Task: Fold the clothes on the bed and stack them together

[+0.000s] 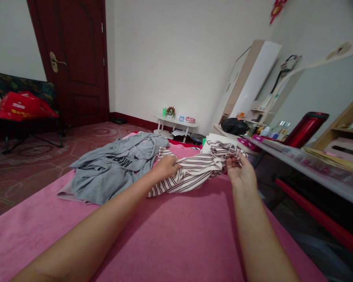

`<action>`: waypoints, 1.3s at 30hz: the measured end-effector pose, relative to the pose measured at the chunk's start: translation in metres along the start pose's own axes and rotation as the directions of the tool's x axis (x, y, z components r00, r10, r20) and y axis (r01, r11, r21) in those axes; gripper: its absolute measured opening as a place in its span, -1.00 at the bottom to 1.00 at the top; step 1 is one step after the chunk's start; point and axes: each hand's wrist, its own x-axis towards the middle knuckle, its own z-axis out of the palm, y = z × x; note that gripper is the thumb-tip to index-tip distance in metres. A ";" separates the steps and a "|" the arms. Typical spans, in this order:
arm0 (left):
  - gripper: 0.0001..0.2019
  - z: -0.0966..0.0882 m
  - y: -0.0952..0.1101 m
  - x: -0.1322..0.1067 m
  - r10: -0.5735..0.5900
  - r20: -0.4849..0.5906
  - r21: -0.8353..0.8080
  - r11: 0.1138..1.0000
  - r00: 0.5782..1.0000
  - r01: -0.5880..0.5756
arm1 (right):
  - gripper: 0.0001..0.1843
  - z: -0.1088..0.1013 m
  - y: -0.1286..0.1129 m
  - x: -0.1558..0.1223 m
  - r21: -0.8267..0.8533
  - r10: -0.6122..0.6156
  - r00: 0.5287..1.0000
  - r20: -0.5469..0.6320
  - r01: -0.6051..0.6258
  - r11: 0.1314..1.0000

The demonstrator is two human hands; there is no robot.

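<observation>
A white garment with dark stripes [194, 168] stretches between my two hands, its lower edge near the pink bed cover [170, 235]. My left hand [166, 167] is closed on its left part, fingers wrapped in the cloth. On the right, my right hand [240, 168] grips a bunched, raised part, palm turned up and fingers curled around it. Left of my left hand lies a crumpled grey garment [106, 176] with dark lettering. Behind the striped cloth, pink and red fabric [182, 150] shows in part.
A desk [312, 172] with a red flask [306, 127] runs along the right side. To the left, a folding chair [23, 82] carries a red bag [23, 105]. A low white table [176, 121] stands by the far wall, near a dark red door [70, 58].
</observation>
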 end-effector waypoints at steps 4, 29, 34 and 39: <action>-0.67 -0.030 -0.023 0.013 -0.133 -0.172 -0.309 0.948 0.976 0.075 | -0.75 -0.006 -0.004 0.003 -0.022 -0.057 0.992 -0.112 0.055 0.998; -0.86 -0.049 -0.006 0.010 -0.393 0.023 -0.863 0.456 0.919 0.216 | -0.87 0.004 0.067 -0.044 -0.747 0.212 0.726 0.654 0.577 0.330; -0.77 -0.045 0.020 0.001 -0.260 0.083 -0.832 0.514 0.962 0.210 | -0.49 0.020 0.064 -0.069 -0.772 0.437 0.740 0.511 0.171 0.612; -0.67 -0.041 0.043 -0.015 0.187 0.296 -0.702 0.707 0.937 0.081 | -0.69 0.032 0.059 -0.081 -0.528 0.522 0.716 0.464 -0.250 0.812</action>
